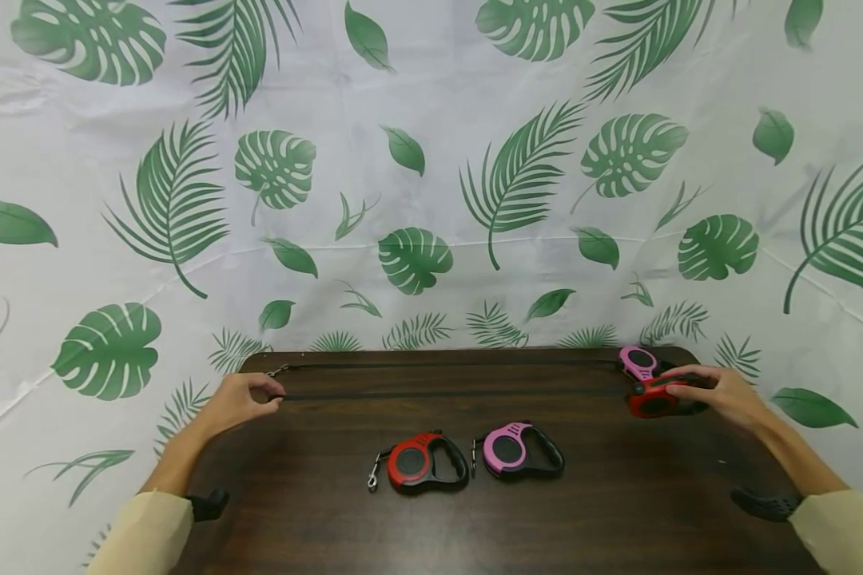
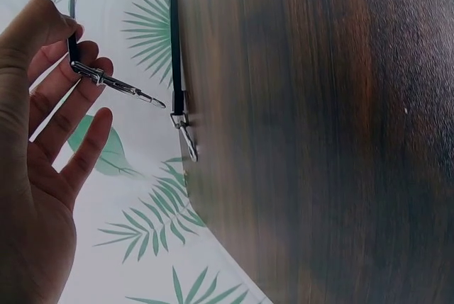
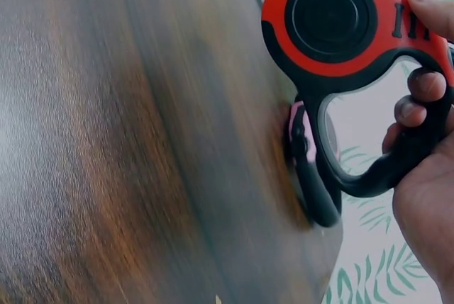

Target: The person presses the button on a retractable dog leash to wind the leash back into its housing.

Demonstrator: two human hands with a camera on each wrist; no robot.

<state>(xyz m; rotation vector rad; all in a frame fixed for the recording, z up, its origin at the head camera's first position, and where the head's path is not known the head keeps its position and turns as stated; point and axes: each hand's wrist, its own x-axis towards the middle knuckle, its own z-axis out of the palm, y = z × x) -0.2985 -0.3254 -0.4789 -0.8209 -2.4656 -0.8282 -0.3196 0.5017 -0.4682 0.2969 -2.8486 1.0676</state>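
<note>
Probably light and hard-shelled, the red leash point(image 3: 330, 17) is gripped by its handle point(image 3: 420, 147), judged the surest hold, in the right hand point(image 1: 726, 397). Its thin, pliant cord point(image 2: 73, 47), likely slippery, is pinched by the left hand point(image 1: 233, 405) just beside the metal clip point(image 2: 117, 85), though that hold is partly hidden. One pink leash point(image 1: 638, 363) is seen just beyond the right hand.
</note>
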